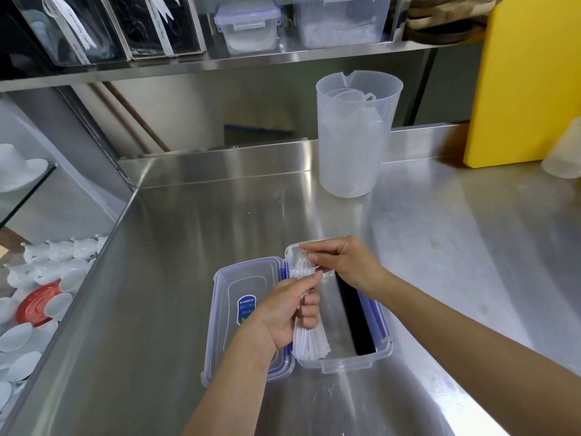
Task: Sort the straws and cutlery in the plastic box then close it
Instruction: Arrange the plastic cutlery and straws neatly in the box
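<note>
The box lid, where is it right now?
In the head view the lid lies flat on the steel counter, against the left side of the open plastic box, partly under the left hand.

**Bright, glary, bendy at the edges**

Lighting is bright and even, pretty cool-toned. The steel counter (424, 234) throws back big soft streaks of glare, strongest on the right and along the bottom. Shadows are weak, just a faint dark patch under the arms. Wide-angle lens bends the shelf (220, 62) and counter edges near the corners. Centre is fairly sharp, though the clear cutlery (306, 338) smears into a whitish blur. The cups (37, 297) at far left look blown out and soft.
</note>
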Motion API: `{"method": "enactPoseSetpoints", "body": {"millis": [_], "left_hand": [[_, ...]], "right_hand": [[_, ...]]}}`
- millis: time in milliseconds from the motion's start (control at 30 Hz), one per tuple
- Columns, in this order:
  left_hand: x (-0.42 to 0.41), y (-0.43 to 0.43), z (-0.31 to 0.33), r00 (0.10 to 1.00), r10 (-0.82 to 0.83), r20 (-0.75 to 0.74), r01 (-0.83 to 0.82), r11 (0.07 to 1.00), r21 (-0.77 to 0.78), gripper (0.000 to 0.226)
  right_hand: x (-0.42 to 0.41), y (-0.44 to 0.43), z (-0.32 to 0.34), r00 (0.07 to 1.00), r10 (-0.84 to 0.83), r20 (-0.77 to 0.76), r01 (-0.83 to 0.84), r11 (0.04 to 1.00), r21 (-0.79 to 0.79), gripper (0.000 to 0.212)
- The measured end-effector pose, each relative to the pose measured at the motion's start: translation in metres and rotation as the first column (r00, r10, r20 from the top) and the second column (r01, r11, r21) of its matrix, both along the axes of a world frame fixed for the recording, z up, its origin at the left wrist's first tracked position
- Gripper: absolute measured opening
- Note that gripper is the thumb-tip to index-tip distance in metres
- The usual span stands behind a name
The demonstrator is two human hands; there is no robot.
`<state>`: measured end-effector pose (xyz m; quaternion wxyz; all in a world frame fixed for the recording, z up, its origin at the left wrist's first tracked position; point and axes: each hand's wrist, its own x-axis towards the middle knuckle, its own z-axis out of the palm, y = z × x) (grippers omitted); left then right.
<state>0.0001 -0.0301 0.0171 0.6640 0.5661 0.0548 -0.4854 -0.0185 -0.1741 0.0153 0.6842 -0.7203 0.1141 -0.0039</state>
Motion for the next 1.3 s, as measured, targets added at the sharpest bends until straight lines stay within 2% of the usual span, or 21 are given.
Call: {"method": "enactPoseSetpoints", "body": {"millis": [200, 400, 667, 767, 933, 1033, 1167, 1300], "left_hand": [[-0.003, -0.002, -0.003, 1.000, -0.014, 0.009, 0.014, 1.000, 0.001, 0.012], [-0.004, -0.006, -0.002, 1.000, -0.014, 0.011, 0.014, 1.000, -0.001, 0.026], [-0.005, 0.001, 0.002, 0.993, -0.114, 0.015, 0.114, 0.992, -0.054, 0.010], [-0.008, 0.003, 0.004, 0.990, -0.137, 0.039, 0.138, 0.990, -0.041, 0.016], [-0.015, -0.002, 0.006, 0.997, -0.064, 0.049, 0.066, 0.997, -0.048, 0.025], [-0.018, -0.009, 0.006, 0.998, -0.047, 0.045, 0.047, 0.999, 0.006, 0.029], [-0.023, -0.013, 0.003, 0.990, -0.094, 0.103, 0.082, 0.990, 0.114, 0.026], [-0.025, -0.015, 0.001, 0.995, -0.087, 0.054, 0.083, 0.994, 0.078, 0.022]], "right_hand": [[-0.003, 0.000, -0.001, 1.000, 0.016, -0.021, -0.014, 0.995, 0.098, 0.026], [-0.001, -0.001, -0.005, 0.999, -0.032, -0.040, 0.039, 0.980, 0.194, 0.024], [0.003, -0.008, -0.004, 0.997, -0.067, -0.048, 0.074, 0.984, 0.164, 0.019], [0.003, -0.016, 0.001, 0.995, -0.094, -0.027, 0.098, 0.976, 0.193, 0.020], [0.004, -0.020, 0.007, 0.996, -0.088, -0.015, 0.089, 0.974, 0.207, 0.020], [0.005, -0.023, 0.005, 0.995, -0.052, -0.083, 0.069, 0.974, 0.217, 0.018], [0.004, -0.027, 0.003, 0.980, 0.075, -0.187, -0.047, 0.987, 0.152, 0.011], [0.009, -0.029, 0.001, 0.975, 0.063, -0.212, -0.042, 0.994, 0.104, 0.015]]}}
